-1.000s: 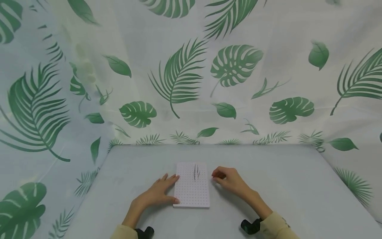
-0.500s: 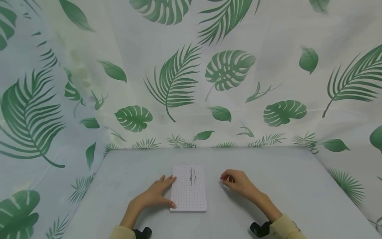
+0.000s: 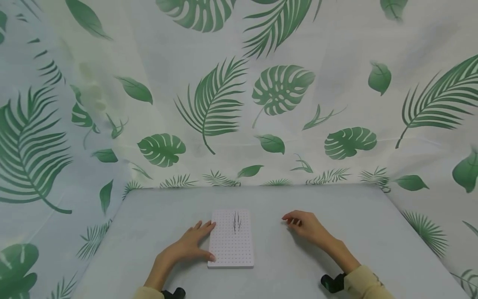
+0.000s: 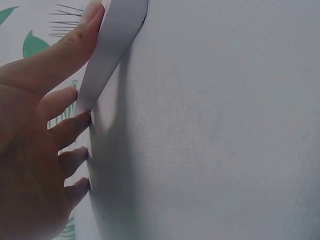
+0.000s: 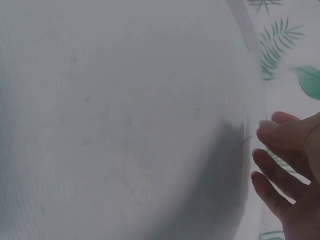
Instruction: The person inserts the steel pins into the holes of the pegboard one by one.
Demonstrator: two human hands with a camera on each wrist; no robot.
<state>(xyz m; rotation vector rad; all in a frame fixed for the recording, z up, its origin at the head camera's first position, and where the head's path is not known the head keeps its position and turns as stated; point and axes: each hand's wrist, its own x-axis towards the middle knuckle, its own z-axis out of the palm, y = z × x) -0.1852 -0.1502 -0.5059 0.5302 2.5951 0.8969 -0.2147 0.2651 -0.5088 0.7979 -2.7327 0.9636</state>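
Note:
A white board (image 3: 231, 245) with a grid of small holes lies on the table. Several thin dark pins (image 3: 237, 222) stand up from its far part; in the left wrist view they stick out beyond the thumb. My left hand (image 3: 186, 244) steadies the board's left edge, fingers spread, thumb at the near corner. In the left wrist view, that hand's fingertips (image 4: 80, 120) line the board's side. To the right of the board, my right hand (image 3: 308, 224) holds its thumb and index finger close together. A thin dark pin (image 5: 246, 141) shows right at those fingertips in the right wrist view.
A pale grey table (image 3: 179, 203) carries the board. Leaf-printed cloth (image 3: 224, 104) hangs behind it and along both sides. A black wrist camera (image 3: 332, 283) sits at the right sleeve cuff, close above the table.
My right hand has moved right, away from the board's right edge, with thumb and index finger staying close together. My left hand keeps its place on the board. The head view has shifted slightly.

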